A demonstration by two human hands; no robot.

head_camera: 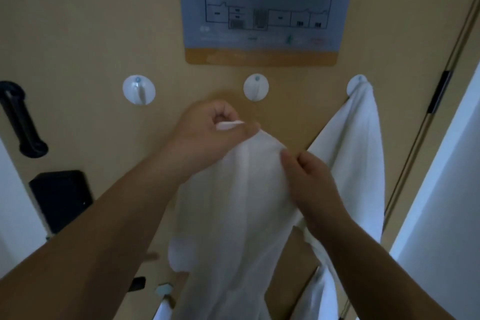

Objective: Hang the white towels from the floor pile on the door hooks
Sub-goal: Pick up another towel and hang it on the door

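1. Head view, facing a tan door (pixel 78 21). Far to the left of the left hand: a black door handle (pixel 19 117), with a black lock box (pixel 61 200) below it.
2. Left hook (pixel 139 89): white round base, bare, up and to the left of the left hand.
3. Left hand (pixel 207 135): fingers curled, gripping the top of a white towel (pixel 241 215); a thin white strip of the cloth sticks out between fingers and thumb.
4. Towel hangs down from both hands, in front of the door; lower end runs out of frame.
5. Middle hook (pixel 256 87): bare, just above the gap between the two hands, slightly above the towel's gathered top. Towel not on it.
6. Floor-plan sign (pixel 267 8), blue-grey with orange lower band, higher on the door above the middle hook.
7. Right hand (pixel 309 182): fingers pinch the towel's upper right edge, thumb pressed against the cloth.
8. Right hook (pixel 358 84): up and to the right of the right hand, carrying a second white towel (pixel 355 143) that drapes down behind the right wrist.
9. Door hinge (pixel 439 93) at far right.
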